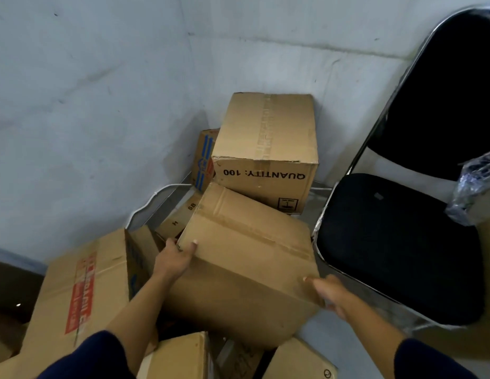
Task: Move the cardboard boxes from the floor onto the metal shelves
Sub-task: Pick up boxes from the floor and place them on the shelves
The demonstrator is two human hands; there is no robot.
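- The plain cardboard box (246, 269) sits tilted among the pile in the corner, leaning on the boxes beneath it, below the box marked QUANTITY: 100 (265, 154).
- My left hand (175, 258) grasps its far left corner, thumb on top; my right hand (327, 292), blurred, touches the near right corner with fingers loose.
- I judge it stiff, smooth-sided, weight unknown; opposite corners, fingers underneath, seem safest.
- A black chair (397, 242) stands just right.

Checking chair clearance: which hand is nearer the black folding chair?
Right. The right hand is at the plain box's corner beside the chair; the left hand grips the box's far-left corner.
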